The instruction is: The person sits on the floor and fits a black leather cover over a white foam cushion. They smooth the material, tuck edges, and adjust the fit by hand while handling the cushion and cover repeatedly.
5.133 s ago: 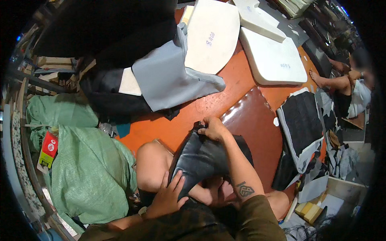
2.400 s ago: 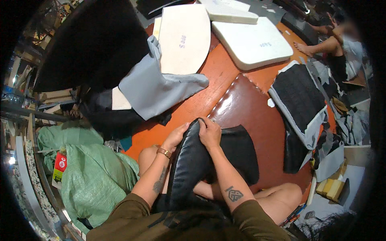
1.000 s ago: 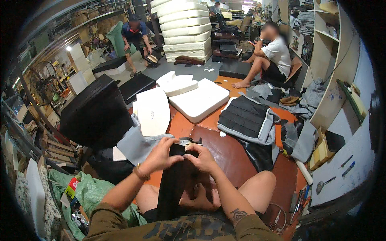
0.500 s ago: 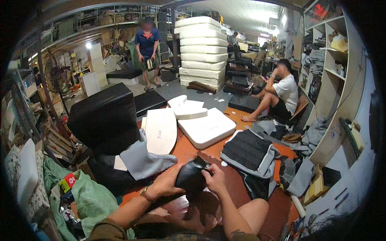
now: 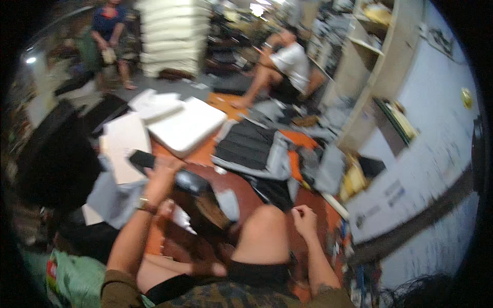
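Note:
My left hand [image 5: 163, 172] is closed on a black leather-like piece [image 5: 192, 182], whose ends stick out on both sides of the fingers. The piece hangs over my lap, with a brownish underside showing below its glossy top. Beyond my right knee, my right hand [image 5: 306, 220] is raised apart from the piece. Its fingers are curled together; motion blur hides whether anything small is between them. A ribbed black-and-grey cover [image 5: 246, 146] lies on the floor ahead. Grey fabric [image 5: 110, 197] is to the left of my left hand.
A white foam cushion [image 5: 187, 126] and pale board [image 5: 123, 143] lie ahead, beside a large black padded block [image 5: 56, 154]. Tools [image 5: 336, 244] lie by the right wall. One person [image 5: 290, 64] sits ahead; another [image 5: 109, 38] stands near stacked foam [image 5: 174, 38].
My right hand has let go of the black piece and moved right, past my knee. My left hand still holds the piece. The view has swung right and down.

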A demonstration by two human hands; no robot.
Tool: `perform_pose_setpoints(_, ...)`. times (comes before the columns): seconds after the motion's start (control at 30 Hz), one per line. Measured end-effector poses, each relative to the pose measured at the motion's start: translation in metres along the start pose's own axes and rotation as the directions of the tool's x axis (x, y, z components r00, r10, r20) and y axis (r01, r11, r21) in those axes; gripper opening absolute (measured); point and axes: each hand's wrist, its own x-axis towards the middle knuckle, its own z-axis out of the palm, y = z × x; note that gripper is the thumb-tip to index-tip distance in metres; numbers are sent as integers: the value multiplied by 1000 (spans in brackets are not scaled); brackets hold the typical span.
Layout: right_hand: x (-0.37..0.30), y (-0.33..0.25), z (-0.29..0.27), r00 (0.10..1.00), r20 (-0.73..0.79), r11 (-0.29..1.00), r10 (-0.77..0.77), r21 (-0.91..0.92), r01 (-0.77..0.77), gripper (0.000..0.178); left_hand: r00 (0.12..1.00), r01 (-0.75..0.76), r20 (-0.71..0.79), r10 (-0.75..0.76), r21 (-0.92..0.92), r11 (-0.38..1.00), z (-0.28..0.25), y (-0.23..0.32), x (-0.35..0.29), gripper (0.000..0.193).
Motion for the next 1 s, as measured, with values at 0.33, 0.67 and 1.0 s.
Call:
perform_pose_setpoints(0.33,-272,191,117,553,694,808,460,-586,63,64,972,-232,45,231,-3,973,-43,10,11,118)
perform_pose_setpoints(0.67,-230,197,131,603,797,606,26,-492,625,43,942,-259,195,273,-95,961,-33,20,46,104)
perform_pose_setpoints(1.0,-83,361,-45,672,-413,599,615,-310,-738,37,989,-147,-56,136,-447,883,-7,18,37,40)
